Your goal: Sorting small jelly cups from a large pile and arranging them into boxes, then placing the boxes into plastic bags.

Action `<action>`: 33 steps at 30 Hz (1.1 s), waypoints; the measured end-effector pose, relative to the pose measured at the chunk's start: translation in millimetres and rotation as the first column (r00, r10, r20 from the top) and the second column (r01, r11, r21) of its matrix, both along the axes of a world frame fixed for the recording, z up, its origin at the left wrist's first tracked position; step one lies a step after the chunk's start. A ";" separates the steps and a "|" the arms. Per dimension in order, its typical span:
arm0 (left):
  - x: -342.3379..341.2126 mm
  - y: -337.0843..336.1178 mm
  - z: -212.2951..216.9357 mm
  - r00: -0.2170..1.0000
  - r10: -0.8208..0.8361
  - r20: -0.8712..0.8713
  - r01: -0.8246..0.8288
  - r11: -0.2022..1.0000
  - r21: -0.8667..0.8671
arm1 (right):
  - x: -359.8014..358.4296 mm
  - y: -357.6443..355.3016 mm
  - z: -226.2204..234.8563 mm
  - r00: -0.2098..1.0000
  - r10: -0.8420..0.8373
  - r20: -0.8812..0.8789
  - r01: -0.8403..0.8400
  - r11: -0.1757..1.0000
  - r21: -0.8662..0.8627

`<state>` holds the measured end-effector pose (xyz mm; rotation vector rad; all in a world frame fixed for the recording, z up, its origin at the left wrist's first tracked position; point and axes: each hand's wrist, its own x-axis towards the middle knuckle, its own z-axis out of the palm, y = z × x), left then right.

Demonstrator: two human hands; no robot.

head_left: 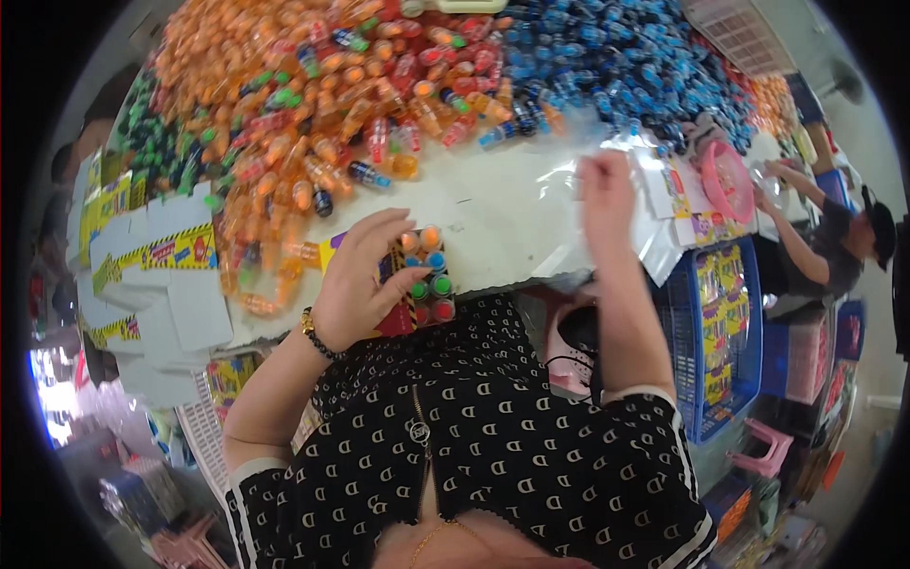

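Note:
My left hand (pixel 365 275) wraps round a small display box (pixel 394 267) at the table's front edge. In the box, small bottles (pixel 438 284) stand upright with orange, blue, green, red and white caps. My thumb and fingers reach over the box's top and side. My right hand (pixel 607 185) is raised over the right part of the table, smeared by motion. Its fingers look curled, and whether anything is in them cannot be made out. Clear plastic film (pixel 654 223) lies beside it.
Loose bottles with orange (pixel 227 66), blue (pixel 616 66) and green caps heap across the table's far side. Flat white cartons (pixel 156 247) stack at the left. At the right are a pink basket (pixel 727 185), a blue crate (pixel 684 332) of packed boxes and a co-worker (pixel 834 237).

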<state>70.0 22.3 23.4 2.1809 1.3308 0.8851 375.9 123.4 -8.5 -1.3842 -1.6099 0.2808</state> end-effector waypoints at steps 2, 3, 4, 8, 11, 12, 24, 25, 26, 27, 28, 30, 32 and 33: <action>8.0 14.6 -3.0 0.975 0.015 0.222 0.021 0.987 -0.157 | -64.5 -8.6 11.9 0.945 0.274 -0.178 -0.255 0.959 0.121; 10.1 22.4 -5.6 0.905 0.083 0.418 0.060 0.946 -0.318 | -94.7 -16.9 33.3 0.907 0.383 -0.175 -0.343 0.913 0.221; 11.0 27.4 -5.3 0.798 0.182 0.574 0.130 0.878 -0.460 | -114.0 -22.0 37.9 0.881 0.444 -0.163 -0.420 0.893 0.161; -8.8 36.9 9.3 0.593 0.383 0.708 0.057 0.857 -0.512 | -153.1 -12.0 54.5 0.817 0.554 -0.157 -0.521 0.827 0.211; -26.9 27.6 22.3 0.815 0.257 0.520 -0.221 0.966 -0.131 | -160.0 -4.1 66.6 0.787 0.557 -0.265 -0.514 0.830 0.218; -25.9 26.9 23.0 0.815 0.257 0.519 -0.223 0.966 -0.129 | -162.5 -2.6 70.6 0.774 0.605 -0.185 -0.565 0.793 0.229; -69.9 22.2 79.7 0.830 0.558 -0.006 -0.445 0.667 0.598 | -169.2 2.8 92.1 0.735 0.473 0.486 -0.580 0.810 0.089; -71.6 17.4 78.4 0.826 0.559 0.066 -0.492 0.660 0.567 | -165.7 5.7 89.4 0.730 0.446 0.518 -0.535 0.844 0.028; -71.6 14.3 76.0 0.822 0.552 0.139 -0.532 0.658 0.534 | -162.3 9.1 85.7 0.724 0.413 0.553 -0.478 0.878 -0.031; -71.5 10.2 72.9 0.814 0.541 0.213 -0.567 0.657 0.497 | -160.3 13.5 79.3 0.714 0.430 0.553 -0.497 0.867 -0.032; -71.5 5.6 67.9 0.803 0.557 0.213 -0.580 0.646 0.496 | -158.5 18.9 70.4 0.725 0.407 0.555 -0.493 0.870 0.006; -71.3 -2.6 56.4 0.788 0.524 0.324 -0.616 0.669 0.417 | -160.9 25.0 59.6 0.755 0.351 0.554 -0.470 0.879 0.084; -70.8 -3.5 49.8 0.772 0.511 0.379 -0.633 0.676 0.377 | -178.6 11.8 60.3 0.765 0.385 0.516 -0.533 0.828 0.173; -69.6 -2.2 47.6 0.775 0.495 0.392 -0.625 0.694 0.358 | -188.5 2.4 60.8 0.774 0.415 0.479 -0.577 0.774 0.262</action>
